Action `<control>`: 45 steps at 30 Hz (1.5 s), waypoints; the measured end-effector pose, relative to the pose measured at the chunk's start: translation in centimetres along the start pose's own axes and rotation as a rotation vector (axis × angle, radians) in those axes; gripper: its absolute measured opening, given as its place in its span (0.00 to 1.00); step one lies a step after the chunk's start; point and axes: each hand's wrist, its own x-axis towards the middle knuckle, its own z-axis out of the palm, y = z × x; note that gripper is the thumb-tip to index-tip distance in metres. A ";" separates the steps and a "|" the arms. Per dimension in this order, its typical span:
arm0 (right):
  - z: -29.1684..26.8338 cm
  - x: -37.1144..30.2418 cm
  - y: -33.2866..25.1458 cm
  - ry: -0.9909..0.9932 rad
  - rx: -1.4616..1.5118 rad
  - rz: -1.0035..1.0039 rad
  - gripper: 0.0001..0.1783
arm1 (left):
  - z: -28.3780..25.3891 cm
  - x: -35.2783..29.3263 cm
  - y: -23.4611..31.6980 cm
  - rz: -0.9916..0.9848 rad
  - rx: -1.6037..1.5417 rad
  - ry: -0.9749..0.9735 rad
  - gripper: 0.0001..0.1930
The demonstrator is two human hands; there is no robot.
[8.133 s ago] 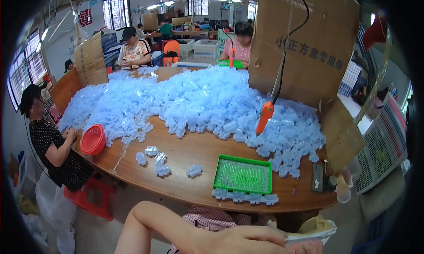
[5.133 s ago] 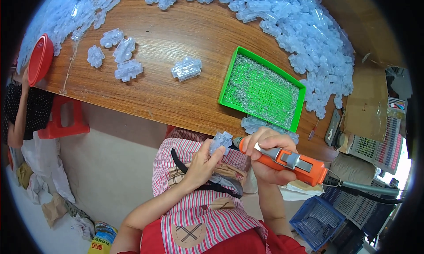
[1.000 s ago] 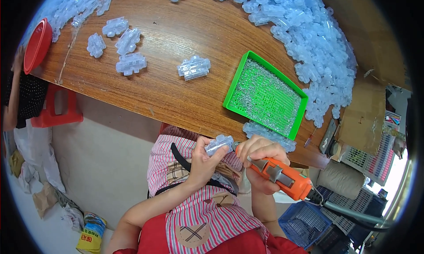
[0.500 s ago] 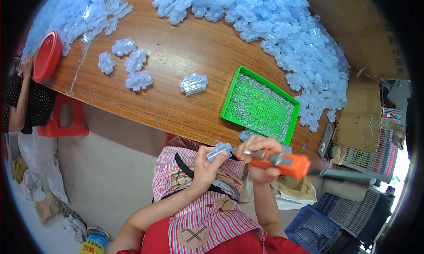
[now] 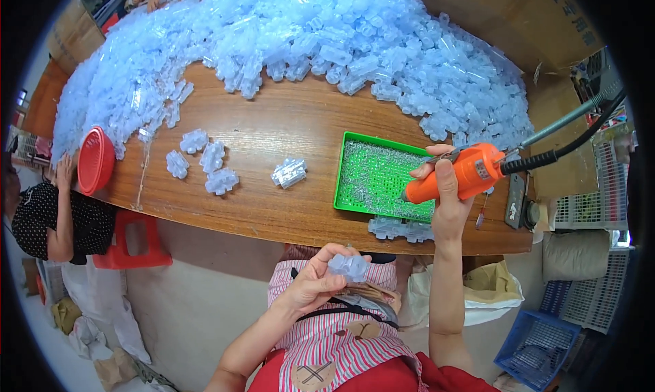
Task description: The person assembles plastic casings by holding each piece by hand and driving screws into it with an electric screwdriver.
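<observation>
Several dark characters (image 5: 572,11) mark the cardboard panel (image 5: 525,34); I can't read the small label (image 5: 481,168) on the orange electric screwdriver (image 5: 471,175). The raised right hand (image 5: 448,204) grips it over the green tray (image 5: 339,177) of metal bits (image 5: 365,170). The left hand (image 5: 316,281) pinches a translucent plastic piece (image 5: 350,268) near the wooden table (image 5: 266,218).

Left grip (image 5: 315,280) pinching clear plastic piece (image 5: 348,268), right grip (image 5: 448,213) holding orange tool (image 5: 472,168), over green tray (image 5: 339,179)
</observation>
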 end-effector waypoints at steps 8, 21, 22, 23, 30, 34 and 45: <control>-1.0 -0.4 -0.8 0.010 -0.106 -0.009 0.21 | 0.9 0.0 1.4 0.050 -0.029 0.134 0.21; -1.8 -0.7 -0.7 0.032 0.006 -0.004 0.28 | -1.1 1.4 4.9 0.305 0.318 0.527 0.10; -1.8 -0.8 -0.8 0.027 0.006 -0.005 0.28 | -2.3 1.9 5.4 0.348 0.481 0.570 0.10; -1.8 -1.0 -0.8 0.037 -0.002 0.004 0.28 | -3.6 2.5 6.0 0.389 0.644 0.611 0.10; -2.3 -1.8 -0.6 0.076 0.002 0.006 0.28 | -3.2 5.4 9.7 0.374 1.385 0.837 0.18; -2.5 -2.1 -0.6 0.094 0.005 0.012 0.28 | -3.3 6.2 10.7 0.432 1.654 0.936 0.22; -1.9 -2.3 -0.9 0.110 -0.006 0.017 0.27 | -4.1 6.9 11.6 0.560 1.768 0.545 0.33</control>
